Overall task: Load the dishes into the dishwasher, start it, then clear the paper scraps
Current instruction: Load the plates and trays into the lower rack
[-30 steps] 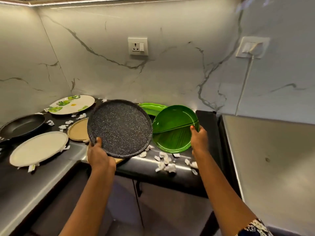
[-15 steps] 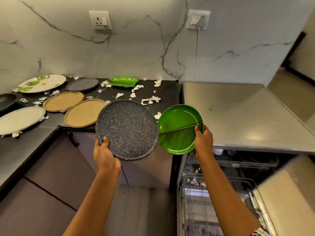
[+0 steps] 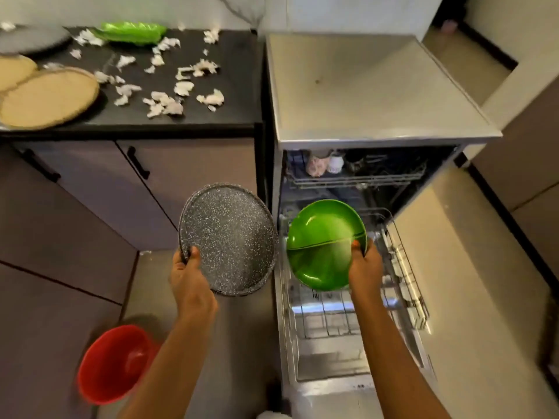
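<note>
The green plate (image 3: pixel 320 246) hung over the pulled-out lower rack (image 3: pixel 405 267) of the open dishwasher (image 3: pixel 375 86), pinched at its rim by the right hand (image 3: pixel 366 267). Beside it, over the floor, the left hand (image 3: pixel 189 278) clasped the speckled dark plate (image 3: pixel 228 237) by its edge. Neither plate was racked yet — loading looked barely begun. Tan plates (image 3: pixel 45 98) and a green dish (image 3: pixel 133 31) waited on the counter (image 3: pixel 236 86) among paper scraps (image 3: pixel 165 104), uncleared — a red bucket (image 3: pixel 115 361) stood below.
</note>
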The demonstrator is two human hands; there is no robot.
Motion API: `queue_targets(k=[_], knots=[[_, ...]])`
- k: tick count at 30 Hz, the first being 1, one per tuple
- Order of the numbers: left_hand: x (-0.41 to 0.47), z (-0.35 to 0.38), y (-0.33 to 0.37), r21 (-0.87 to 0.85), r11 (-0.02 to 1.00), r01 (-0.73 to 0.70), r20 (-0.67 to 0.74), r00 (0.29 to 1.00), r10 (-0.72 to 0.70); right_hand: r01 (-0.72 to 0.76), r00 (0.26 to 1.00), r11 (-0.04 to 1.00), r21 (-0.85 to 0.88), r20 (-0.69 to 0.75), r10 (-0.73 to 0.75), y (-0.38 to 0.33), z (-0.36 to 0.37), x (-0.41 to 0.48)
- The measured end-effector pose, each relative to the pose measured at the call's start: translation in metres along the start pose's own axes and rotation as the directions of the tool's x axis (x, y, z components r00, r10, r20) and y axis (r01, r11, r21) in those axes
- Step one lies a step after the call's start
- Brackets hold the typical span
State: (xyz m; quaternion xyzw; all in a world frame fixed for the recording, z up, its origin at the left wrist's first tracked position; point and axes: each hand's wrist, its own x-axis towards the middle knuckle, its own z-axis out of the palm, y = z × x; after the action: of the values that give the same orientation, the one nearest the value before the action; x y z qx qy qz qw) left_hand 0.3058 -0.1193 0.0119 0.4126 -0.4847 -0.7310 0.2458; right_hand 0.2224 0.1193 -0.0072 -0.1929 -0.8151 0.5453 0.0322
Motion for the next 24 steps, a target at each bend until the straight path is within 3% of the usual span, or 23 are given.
queue_targets(k=[7,13,18,24], knots=[[-0.009,-0.017,-0.111,0.048,0.994,0.102,-0.024,0.995,-0.100,-0.114,0.993,0.941,-0.319,-0.055,0.102,0.113,-0.029,0.014],[0.010,-0.004,-0.205,0.109,0.986,0.122,-0.057,0.992,-0.117,-0.023,0.984,0.782,-0.623,0.125,0.128,0.198,0.012,0.061],[0.032,0.008,-0.267,0.115,0.985,0.132,-0.126,0.985,-0.117,0.120,0.950,0.691,-0.713,0.283,0.128,0.242,0.065,0.094],[0.046,0.009,-0.292,0.096,0.990,0.106,-0.185,0.979,-0.087,0.190,0.928,0.625,-0.757,0.346,0.138,0.271,0.103,0.098]])
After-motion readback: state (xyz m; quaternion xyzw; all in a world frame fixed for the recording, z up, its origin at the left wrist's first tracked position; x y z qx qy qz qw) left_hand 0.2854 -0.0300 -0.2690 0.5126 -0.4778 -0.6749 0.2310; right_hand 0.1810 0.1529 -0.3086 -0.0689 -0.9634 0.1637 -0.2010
